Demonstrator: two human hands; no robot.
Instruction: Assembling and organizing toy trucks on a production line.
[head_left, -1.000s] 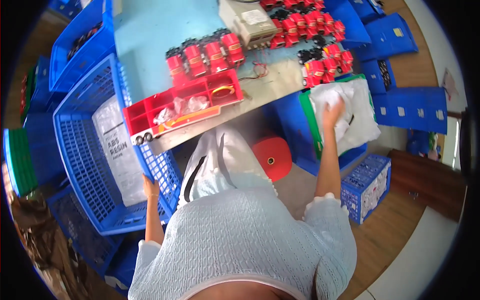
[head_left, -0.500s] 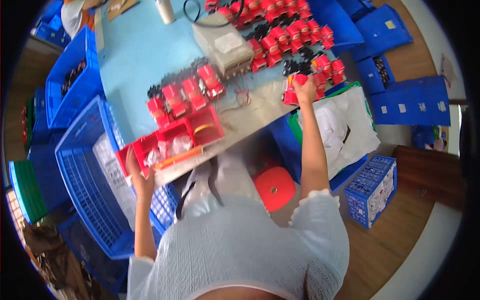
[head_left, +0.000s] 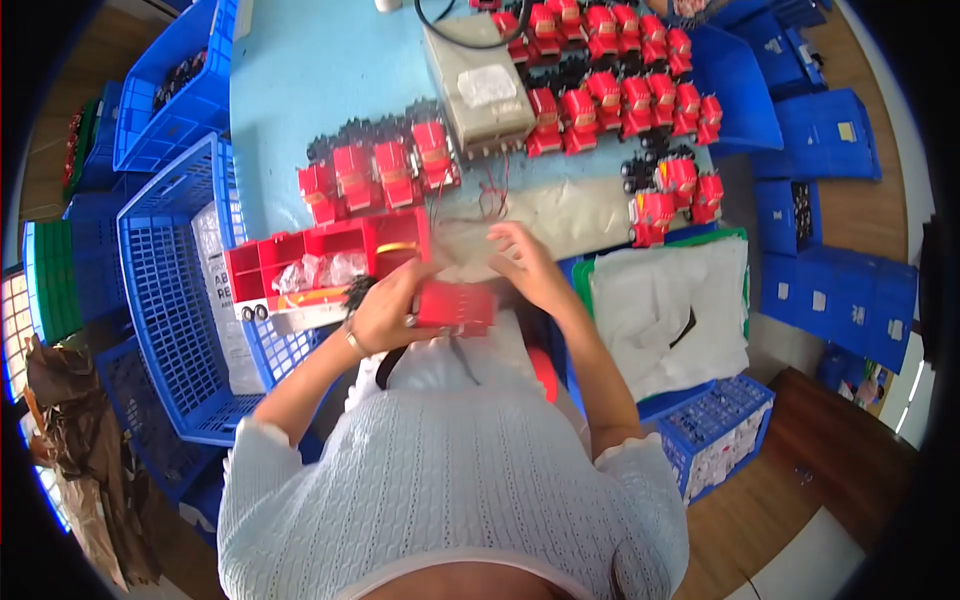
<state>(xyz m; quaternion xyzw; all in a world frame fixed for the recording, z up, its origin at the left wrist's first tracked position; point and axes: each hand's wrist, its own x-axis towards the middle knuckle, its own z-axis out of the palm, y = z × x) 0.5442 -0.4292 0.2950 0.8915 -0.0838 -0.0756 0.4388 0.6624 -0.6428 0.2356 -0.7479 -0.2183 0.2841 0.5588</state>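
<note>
My left hand [head_left: 385, 310] grips a red toy truck [head_left: 455, 308] in front of my waist, its cab blurred by motion and black wheels showing behind the hand. To its right and a little farther out, my right hand [head_left: 528, 268] hangs with its fingers apart and nothing in them. Just beyond my left hand, at the table's near edge, lies a red compartment tray [head_left: 345, 245] with small wheels on its side. Crumpled clear plastic [head_left: 320, 270] and a yellow ring of tape [head_left: 397, 247] sit in it.
Rows of red toy trucks [head_left: 580, 120] fill the far right, with more trucks [head_left: 352, 175] behind the tray. A grey box [head_left: 480, 90] with thin red wires [head_left: 492, 200] stands between. Blue crates [head_left: 165, 300] flank the table; white sheets [head_left: 640, 310] lie at right.
My right hand has let go of a toy truck at the right and moved toward the middle. My left hand has left the tray's edge and now holds a red toy truck.
</note>
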